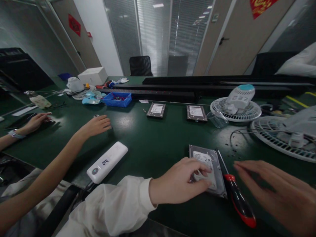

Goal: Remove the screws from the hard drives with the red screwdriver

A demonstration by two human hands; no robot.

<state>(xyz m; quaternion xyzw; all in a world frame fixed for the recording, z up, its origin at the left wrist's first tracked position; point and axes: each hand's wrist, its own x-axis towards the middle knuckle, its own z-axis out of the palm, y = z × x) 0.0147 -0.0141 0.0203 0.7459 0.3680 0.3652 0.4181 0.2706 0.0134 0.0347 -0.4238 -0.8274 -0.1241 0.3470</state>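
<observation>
My left hand [181,181] rests over a hard drive [218,176] lying label up on the green table. Its thumb and curled fingers are apart, the fingertips at the label; it does not wrap round the drive. Just right of the drive lies a screwdriver [238,196] with a red and black handle, its shaft pointing away from me. My right hand [276,194] is to the right of the screwdriver, slightly blurred, with thumb and fingertips pinched together. Whatever is between those tips is too small to make out.
Two more hard drives [156,110] [197,113] lie farther back. White fan parts [243,97] stand at right, beside a clear plastic cup [218,120] and tiny dark bits. Left are a white power bank [108,161], a blue tray [118,102] and another person's hand [97,125].
</observation>
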